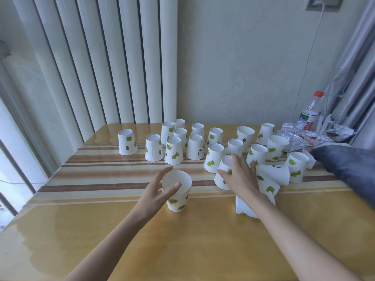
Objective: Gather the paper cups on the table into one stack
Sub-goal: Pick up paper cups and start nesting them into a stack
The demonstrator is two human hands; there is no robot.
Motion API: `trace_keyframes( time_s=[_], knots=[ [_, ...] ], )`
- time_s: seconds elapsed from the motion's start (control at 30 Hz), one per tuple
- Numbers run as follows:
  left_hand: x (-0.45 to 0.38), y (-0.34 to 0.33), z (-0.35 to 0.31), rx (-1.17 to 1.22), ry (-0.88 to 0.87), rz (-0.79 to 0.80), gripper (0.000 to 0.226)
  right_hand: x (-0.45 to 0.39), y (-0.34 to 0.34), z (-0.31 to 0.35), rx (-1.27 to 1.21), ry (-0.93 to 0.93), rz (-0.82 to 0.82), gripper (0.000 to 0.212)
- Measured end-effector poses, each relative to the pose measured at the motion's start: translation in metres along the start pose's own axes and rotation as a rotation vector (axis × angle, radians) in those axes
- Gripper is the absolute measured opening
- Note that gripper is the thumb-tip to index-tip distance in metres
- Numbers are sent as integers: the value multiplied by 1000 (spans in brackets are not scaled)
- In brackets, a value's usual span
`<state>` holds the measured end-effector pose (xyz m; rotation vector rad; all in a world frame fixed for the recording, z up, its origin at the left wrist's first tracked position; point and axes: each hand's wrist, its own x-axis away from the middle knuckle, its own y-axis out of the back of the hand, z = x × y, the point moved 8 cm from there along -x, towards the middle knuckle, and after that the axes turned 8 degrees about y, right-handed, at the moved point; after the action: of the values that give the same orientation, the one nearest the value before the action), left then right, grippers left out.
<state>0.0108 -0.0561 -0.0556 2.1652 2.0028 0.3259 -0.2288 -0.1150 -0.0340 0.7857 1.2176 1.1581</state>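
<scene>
Several white paper cups with green leaf prints stand upside down across the far half of the table [182, 240]; one at the far left [127, 144] stands apart. My left hand [157, 192] grips an upright cup [178, 196] by its rim and side near the table's middle. My right hand [241, 178] lies spread over an upside-down cup [222, 176], fingers around its top. To the right of that hand a few cups lie tipped over [274, 174]. Another fallen cup [244, 207] is partly hidden under my right forearm.
A clear bottle with a red cap [310, 112] and crumpled foil [300, 136] sit at the back right corner. A dark grey cushion [349, 165] overlaps the right edge. Radiator pipes [101, 57] rise behind the table; a window is on the left.
</scene>
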Motion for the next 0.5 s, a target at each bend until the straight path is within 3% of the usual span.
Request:
trace_keyframes(
  time_s=[0.13, 0.27, 0.33, 0.4, 0.5],
  knots=[
    [-2, 8, -23, 35, -58, -52, 79, 7, 30, 15, -413, 46, -187, 61],
    [-4, 1, -55, 1, -142, -40, 82, 13, 43, 33, -1153, -75, -220, 48],
    [-5, -5, -66, 21, -152, -26, 85, 13, 41, 49, -1432, -122, -141, 50],
    [-5, -9, -76, 92, -177, -14, 84, 16, 39, 72, -1550, -56, -8, 58],
    [-4, -3, -83, 203, -190, -62, 61, 27, 36, 85, -1334, 7, 158, 54]
  ],
)
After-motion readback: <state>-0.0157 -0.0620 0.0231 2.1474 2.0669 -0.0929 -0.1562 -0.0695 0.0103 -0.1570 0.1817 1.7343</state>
